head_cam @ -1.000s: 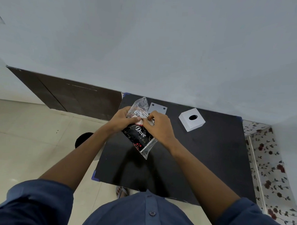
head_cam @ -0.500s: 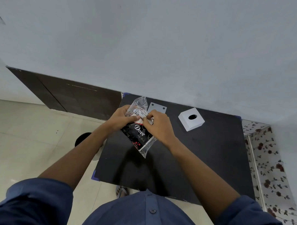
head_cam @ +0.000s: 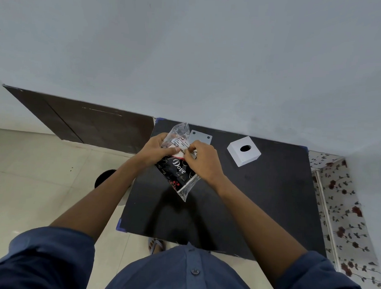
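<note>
Left hand (head_cam: pixel 157 150) fingers pinching clear packet (head_cam: pixel 178 165), right hand (head_cam: pixel 203 162) fingers pinching its label, above black table (head_cam: pixel 269 201)

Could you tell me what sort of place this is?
Probably a plain room in a home: a black table against a bare pale wall, cream floor tiles and a floral-patterned surface beside it. The left hand and right hand hold a clear plastic bag.
</note>
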